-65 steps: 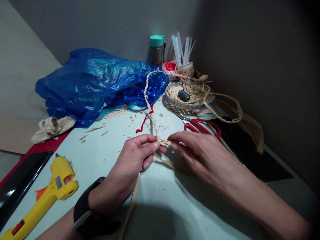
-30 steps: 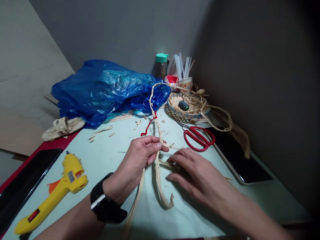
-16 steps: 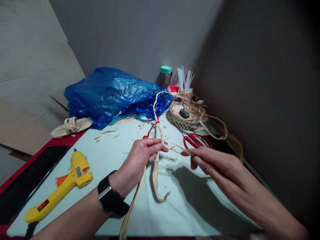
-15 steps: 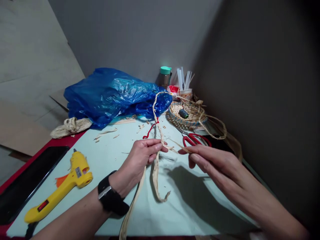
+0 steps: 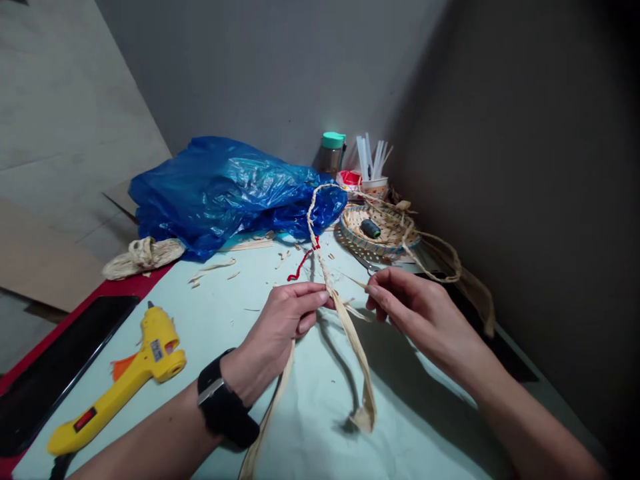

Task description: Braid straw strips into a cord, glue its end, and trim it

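Between the thumb and fingers of my left hand (image 5: 295,310) is the lower end of a braided cord (image 5: 323,261) of pale dried plant fibre. The braid arches up and back over the table toward the basket. From the pinch one loose strip (image 5: 357,347) hangs to the right, and another strip (image 5: 280,393) runs down past my wrist. My right hand (image 5: 407,300), just to the right, pinches a thin pointed fibre strip (image 5: 356,283). A red tie (image 5: 303,262) is fixed around the braid above my left hand.
A yellow glue gun (image 5: 150,353) lies at left, near a bundle of fibre (image 5: 143,257). Behind are a blue plastic bag (image 5: 225,193), a bottle (image 5: 331,153) and a cup of white sticks (image 5: 374,185). A shallow basket (image 5: 350,243) holds a dark thread spool (image 5: 371,229). Scissors (image 5: 364,262) lie partly hidden.
A loose strip has swung from below my left hand to its right side. My right hand has turned and risen slightly, covering the red scissor handles. My left hand has barely moved.
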Demonstrator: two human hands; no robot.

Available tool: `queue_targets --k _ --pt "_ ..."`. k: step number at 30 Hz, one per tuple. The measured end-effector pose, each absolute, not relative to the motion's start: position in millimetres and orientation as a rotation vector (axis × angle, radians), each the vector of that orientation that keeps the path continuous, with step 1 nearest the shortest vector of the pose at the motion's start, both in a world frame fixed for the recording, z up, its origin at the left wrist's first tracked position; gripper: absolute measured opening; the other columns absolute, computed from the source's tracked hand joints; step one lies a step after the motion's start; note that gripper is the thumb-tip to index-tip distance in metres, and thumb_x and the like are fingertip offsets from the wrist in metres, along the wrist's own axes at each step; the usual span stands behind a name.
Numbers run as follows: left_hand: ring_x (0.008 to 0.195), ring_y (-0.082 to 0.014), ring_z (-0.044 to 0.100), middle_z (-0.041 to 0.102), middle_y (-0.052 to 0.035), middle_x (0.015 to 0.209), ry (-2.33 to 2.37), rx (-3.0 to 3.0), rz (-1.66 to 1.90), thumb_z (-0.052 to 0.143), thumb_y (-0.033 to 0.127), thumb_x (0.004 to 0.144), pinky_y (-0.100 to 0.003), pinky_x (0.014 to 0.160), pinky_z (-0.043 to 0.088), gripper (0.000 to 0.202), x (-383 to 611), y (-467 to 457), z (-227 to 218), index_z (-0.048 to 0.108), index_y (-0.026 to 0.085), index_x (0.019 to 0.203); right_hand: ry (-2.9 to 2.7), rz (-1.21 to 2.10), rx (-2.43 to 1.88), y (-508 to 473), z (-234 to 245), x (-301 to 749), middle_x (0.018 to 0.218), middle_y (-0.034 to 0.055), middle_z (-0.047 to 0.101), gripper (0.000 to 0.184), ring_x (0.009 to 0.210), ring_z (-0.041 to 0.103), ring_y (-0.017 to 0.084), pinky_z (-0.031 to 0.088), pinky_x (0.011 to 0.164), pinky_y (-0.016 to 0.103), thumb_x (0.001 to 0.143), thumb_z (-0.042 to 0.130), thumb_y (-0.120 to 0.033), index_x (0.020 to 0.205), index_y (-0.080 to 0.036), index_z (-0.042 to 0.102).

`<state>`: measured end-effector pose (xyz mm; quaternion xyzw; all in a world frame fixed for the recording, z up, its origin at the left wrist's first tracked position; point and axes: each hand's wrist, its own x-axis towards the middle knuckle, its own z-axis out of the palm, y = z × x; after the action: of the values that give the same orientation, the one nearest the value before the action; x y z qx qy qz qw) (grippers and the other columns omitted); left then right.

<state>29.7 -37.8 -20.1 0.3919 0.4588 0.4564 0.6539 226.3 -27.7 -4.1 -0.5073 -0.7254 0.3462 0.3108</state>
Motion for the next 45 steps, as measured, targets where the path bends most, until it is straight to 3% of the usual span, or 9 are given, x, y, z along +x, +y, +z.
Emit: queue_targets --k 4,7,11,14,17,22,26,40,45 --pt "0.043 -0.0037 0.023 0.037 0.0083 0.045 1.106 0.909 1.086 0.066 0.02 0.078 -0.022 0.043 0.014 0.009 31 -38 -21 0.071 0.013 0.076 -1.929 0.986 -1.346 -51 -10 225 0.079 0.0016 0.063 0.026 0.068 0.056 0.015 0.042 0.061 0.026 0.098 0.043 -0.042 0.084 -0.022 0.052" --pt "0.043 -0.0043 0.023 0.038 0.0086 0.043 1.13 0.915 1.084 0.067 0.021 0.077 -0.022 0.045 0.016 0.009 32 -38 -24 0.072 0.014 0.077 -1.718 1.386 -1.236 -64 -15 215 0.071 -0.0003 0.061 0.026 0.067 0.059 0.015 0.044 0.063 0.026 0.098 0.042 -0.045 0.085 -0.023 0.047" --pt "0.044 -0.0041 0.026 0.054 0.0037 0.053 1.107 0.962 1.051 0.067 0.022 0.077 -0.024 0.045 0.016 0.011 33 -37 -28 0.073 0.014 0.078 -1.325 1.752 -1.01 -61 -12 203 0.076 -0.0017 0.063 0.021 0.049 0.049 0.008 0.038 0.049 0.021 0.096 0.047 -0.044 0.092 -0.023 0.046" --pt "0.046 -0.0042 0.029 0.065 -0.0024 0.068 1.097 0.981 1.028 0.064 0.021 0.077 -0.024 0.046 0.016 0.012 33 -37 -30 0.073 0.013 0.078 -1.345 1.546 -1.043 -47 -6 202 0.098 0.0015 0.064 0.021 0.049 0.042 0.006 0.025 0.042 0.019 0.094 0.052 -0.044 0.092 -0.024 0.047" --pt "0.047 -0.0037 0.028 0.065 -0.0032 0.07 1.096 0.994 1.019 0.064 0.02 0.076 -0.025 0.046 0.013 0.012 31 -37 -29 0.071 0.012 0.072 -1.555 1.261 -1.085 -36 -6 202 0.107 0.0028 0.062 0.019 0.062 0.049 0.009 0.029 0.047 0.021 0.096 0.049 -0.038 0.087 -0.022 0.05" --pt "0.044 -0.0033 0.023 0.057 0.001 0.061 1.057 1.0 1.031 0.06 0.015 0.076 -0.026 0.045 0.011 0.01 31 -37 -26 0.068 0.011 0.072 -2.012 0.723 -1.083 -38 -18 199 0.093 0.0041 0.058 0.011 0.085 0.054 0.017 0.041 0.075 0.03 0.095 0.048 -0.023 0.089 -0.019 0.055" --pt "0.043 -0.0036 0.025 0.062 -0.0016 0.064 1.063 0.987 1.043 0.06 0.015 0.075 -0.026 0.045 0.012 0.01 32 -37 -27 0.068 0.011 0.075 -2.068 0.344 -1.158 -43 -24 198 0.089 0.0058 0.052 0.01 0.081 0.05 0.018 0.04 0.071 0.032 0.092 0.048 -0.017 0.085 -0.016 0.055" --pt "0.047 -0.005 0.024 0.046 0.0051 0.052 1.107 0.993 1.049 0.069 0.027 0.079 -0.024 0.046 0.015 0.017 35 -39 -27 0.072 0.012 0.072 -2.151 0.235 -1.254 -41 -30 197 0.083 0.0066 0.057 0.014 0.075 0.054 0.019 0.041 0.066 0.031 0.091 0.048 -0.018 0.084 -0.016 0.06" --pt "0.049 -0.0045 0.024 0.052 0.0036 0.058 1.11 0.978 1.052 0.068 0.025 0.081 -0.023 0.046 0.016 0.017 35 -39 -27 0.071 0.012 0.07 -2.166 0.417 -1.279 -44 -28 197 0.086 0.007 0.065 0.021 0.081 0.059 0.022 0.042 0.074 0.033 0.095 0.045 -0.024 0.09 -0.018 0.064"
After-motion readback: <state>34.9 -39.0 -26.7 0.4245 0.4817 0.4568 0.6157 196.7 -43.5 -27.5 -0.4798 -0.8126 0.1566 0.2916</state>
